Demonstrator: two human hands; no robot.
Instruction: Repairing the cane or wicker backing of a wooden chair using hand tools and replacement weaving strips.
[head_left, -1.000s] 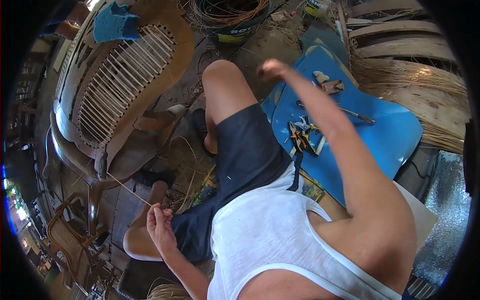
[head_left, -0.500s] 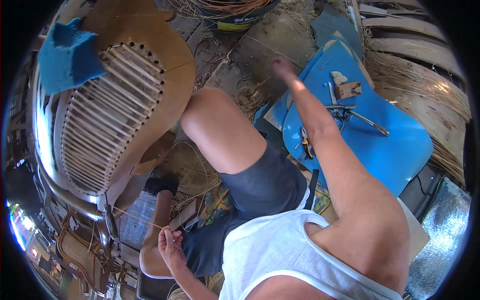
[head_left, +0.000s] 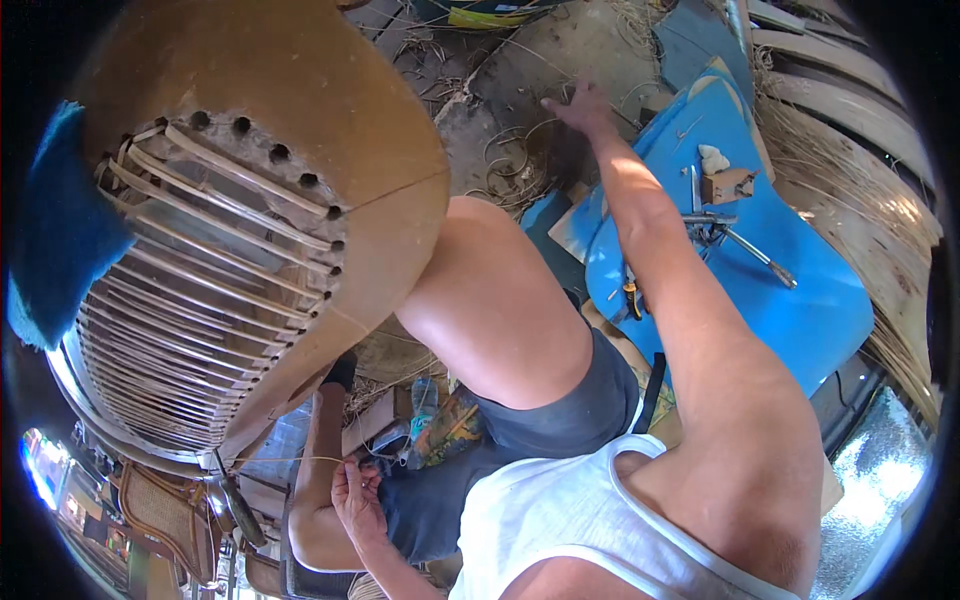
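Note:
A brown wooden chair frame (head_left: pixel 400 215), drilled with a row of holes, stands against my raised knee at the left. Pale cane strands (head_left: pixel 185 330) run in rows across its opening. My left hand (head_left: pixel 358 498) pinches a thin cane strand (head_left: pixel 290 459) that leads to the frame's lower edge. By that edge hangs an awl-like tool with a dark handle (head_left: pixel 240 510), its thin metal shaft pointing up at the wood. My right hand (head_left: pixel 586 108) is stretched out over the floor, fingers spread, with nothing visible in it.
A blue sheet (head_left: pixel 780 310) at the right carries pliers (head_left: pixel 632 298), a metal-shafted tool (head_left: pixel 755 257) and a small wooden block (head_left: pixel 727 186). Blue foam (head_left: pixel 65 235) lies on the frame's left. Loose cane (head_left: pixel 510 165) litters the floor. A chair with woven cane (head_left: pixel 165 510) stands lower left.
The chair frame looks larger and closer. My right hand has gone from blurred and closed-looking to spread fingers. My left hand keeps its pinch on the strand.

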